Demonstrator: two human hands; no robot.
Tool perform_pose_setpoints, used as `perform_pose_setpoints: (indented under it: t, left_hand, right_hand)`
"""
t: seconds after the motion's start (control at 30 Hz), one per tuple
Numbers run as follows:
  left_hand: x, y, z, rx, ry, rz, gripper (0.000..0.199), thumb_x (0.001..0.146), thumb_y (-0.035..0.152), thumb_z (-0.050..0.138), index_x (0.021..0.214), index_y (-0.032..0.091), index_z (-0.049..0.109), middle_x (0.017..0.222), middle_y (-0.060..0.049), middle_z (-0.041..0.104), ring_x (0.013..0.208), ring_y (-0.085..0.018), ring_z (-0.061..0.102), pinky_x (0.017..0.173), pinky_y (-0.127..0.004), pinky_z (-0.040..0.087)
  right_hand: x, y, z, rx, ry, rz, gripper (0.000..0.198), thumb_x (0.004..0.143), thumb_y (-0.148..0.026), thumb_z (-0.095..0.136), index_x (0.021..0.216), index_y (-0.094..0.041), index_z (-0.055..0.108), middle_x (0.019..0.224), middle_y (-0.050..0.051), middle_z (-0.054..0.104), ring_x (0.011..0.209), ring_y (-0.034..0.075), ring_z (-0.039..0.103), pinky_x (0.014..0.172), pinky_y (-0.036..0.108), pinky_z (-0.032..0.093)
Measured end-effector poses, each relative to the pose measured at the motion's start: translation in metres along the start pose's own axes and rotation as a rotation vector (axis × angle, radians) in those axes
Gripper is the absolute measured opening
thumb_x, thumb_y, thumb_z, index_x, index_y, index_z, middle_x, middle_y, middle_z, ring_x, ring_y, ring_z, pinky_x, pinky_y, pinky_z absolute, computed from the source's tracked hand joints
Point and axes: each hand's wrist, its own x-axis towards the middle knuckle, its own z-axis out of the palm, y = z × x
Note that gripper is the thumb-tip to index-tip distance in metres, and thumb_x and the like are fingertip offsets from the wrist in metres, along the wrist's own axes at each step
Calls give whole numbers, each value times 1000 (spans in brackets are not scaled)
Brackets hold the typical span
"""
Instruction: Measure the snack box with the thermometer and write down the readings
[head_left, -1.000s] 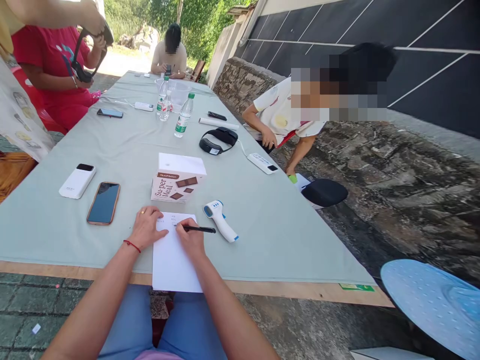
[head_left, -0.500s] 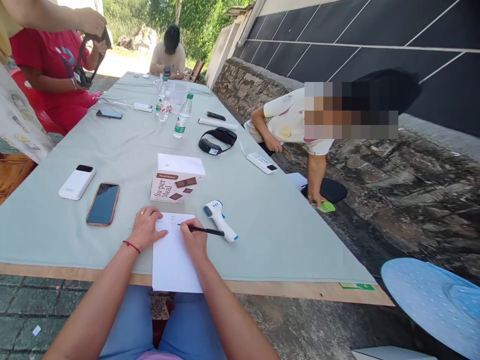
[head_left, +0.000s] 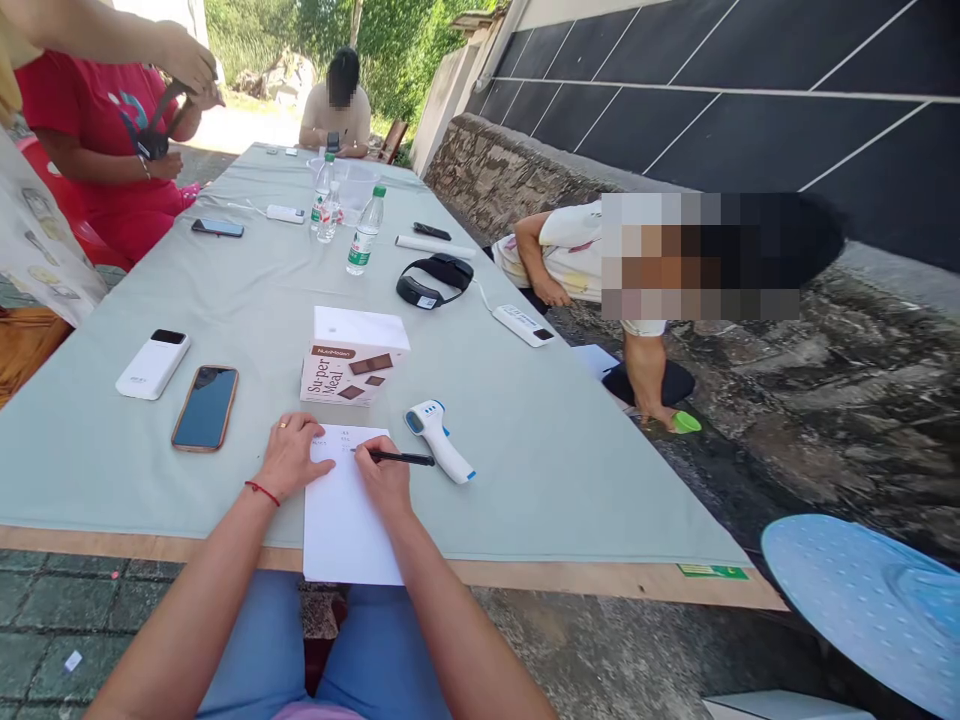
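A sheet of white paper [head_left: 345, 530] lies at the table's near edge, with a few small handwritten marks near its top. My left hand [head_left: 294, 455] rests on the paper's upper left part, fingers apart. In my right hand [head_left: 384, 482] is a black pen [head_left: 405, 458], its tip at the marks on the paper. Just beyond the paper stands a white and pink box [head_left: 352, 355] printed "Super Meal". A white and blue infrared thermometer [head_left: 441, 440] lies right of my right hand. To the left of my left hand is a phone [head_left: 205, 408] in a brown case.
A white power bank [head_left: 153, 365] lies at left. Farther off are a black headset [head_left: 435, 280], another power bank [head_left: 523, 326] and water bottles [head_left: 365, 232]. A person [head_left: 570, 250] bends down at right; others are at the far end and left. A blue hat [head_left: 870, 600] is at lower right.
My right hand and the pen have shifted slightly left on the paper. The person at right has leaned lower, moving a green object right. At left, the strapped device has been turned and lowered.
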Motion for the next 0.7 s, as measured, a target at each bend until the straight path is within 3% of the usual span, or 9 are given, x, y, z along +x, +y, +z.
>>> perform_pose_setpoints:
  t: [0.17,0.4,0.53,0.7]
  left_hand:
    - [0,-1,0,-1,-3,4,33,71,27,79,100,21,63,119,-9,61,119,-31,52,102,-50,43]
    - [1,-5,2,-2,16,22,35,69,26,80,101,22,65,117,-9,62,117,-32,53,103,-52,43]
    - [2,-6,0,0,14,10,34,71,28,79,101,20,65,117,-10,62,118,-32,54,103,-51,43]
    - [4,-11,-1,-3,27,2,32,75,30,77,103,20,65,118,-9,64,118,-32,55,100,-50,45]
  right_hand:
    - [0,0,0,18,-6,11,19,69,-44,52,62,-26,51,58,-3,56,62,19,50,62,31,42]
    - [3,-13,-12,249,116,-4,30,71,-52,58,73,-22,55,68,-1,60,65,17,52,60,29,43]
    - [9,-21,-34,107,-78,-45,42,79,-63,56,70,-22,56,61,-1,57,58,16,48,55,29,37]
    - [9,-24,-54,-353,-308,-28,47,88,-57,52,57,-24,42,55,-1,54,55,16,46,54,28,28]
